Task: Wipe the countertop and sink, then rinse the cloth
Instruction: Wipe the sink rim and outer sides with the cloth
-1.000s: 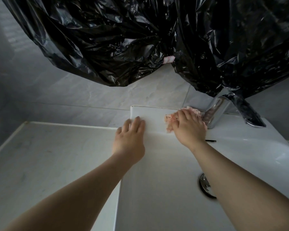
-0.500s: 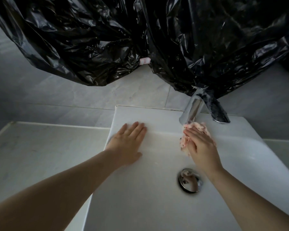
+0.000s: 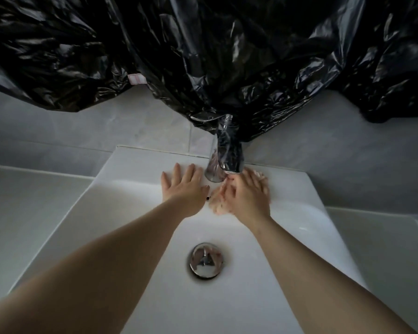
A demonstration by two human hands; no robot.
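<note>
1. Head view: the left hand (image 3: 182,188) lies flat on the back ledge of the white sink (image 3: 135,213), fingers straight and together, holding nothing. It looks like a brace for leaning in.
2. The right hand (image 3: 247,196) presses down with spread fingers on the pink cloth (image 3: 215,206), which is bunched under the palm just right of the chrome faucet (image 3: 223,162) base.
3. The cloth sits where ledge meets basin wall, likely because grime collects around the faucet foot.
4. Wiping the sink appears to be the current step; no water is running, so rinsing is not yet done.
5. The grey countertop (image 3: 34,201) lies to the left, and the drain (image 3: 206,260) below both hands.
6. Black plastic sheeting (image 3: 203,56) hangs over the faucet top, hiding its handle.
</note>
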